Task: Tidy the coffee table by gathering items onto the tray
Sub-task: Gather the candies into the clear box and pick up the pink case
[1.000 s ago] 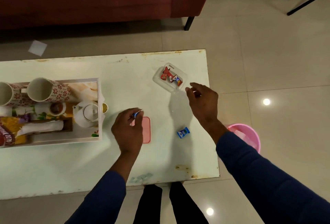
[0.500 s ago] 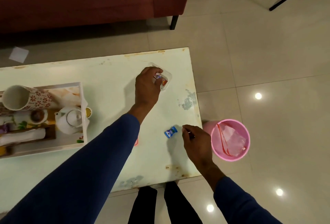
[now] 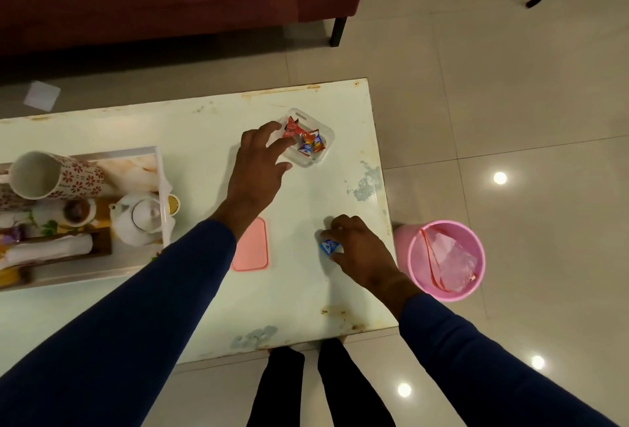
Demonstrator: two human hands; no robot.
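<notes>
My left hand (image 3: 257, 168) is spread loose over the near edge of the clear box (image 3: 308, 140), fingers relaxed and grasping nothing, because the box is where I am collecting the sweets (image 3: 308, 142); several already lie inside it. My right hand (image 3: 357, 249) is down on the surface (image 3: 102, 307) near its right edge, thumb and fingertips closing in a pinching grip on the blue sweet (image 3: 328, 247), the last loose one I can see. The pink lid (image 3: 251, 245) lies flat between my arms, off the box so the sweets can go in. The tray (image 3: 160, 175) sits well apart at the left with a mug (image 3: 54, 175) and teapot (image 3: 139, 219) already on it; the box is not yet there. A pink bin (image 3: 446, 258) stands on the floor just beside the surface.

Half a second ago my left hand was curled over the box with a sweet in its fingers; now it is released and drawn slightly back. My right hand, then beside the blue sweet, has now reached it.
</notes>
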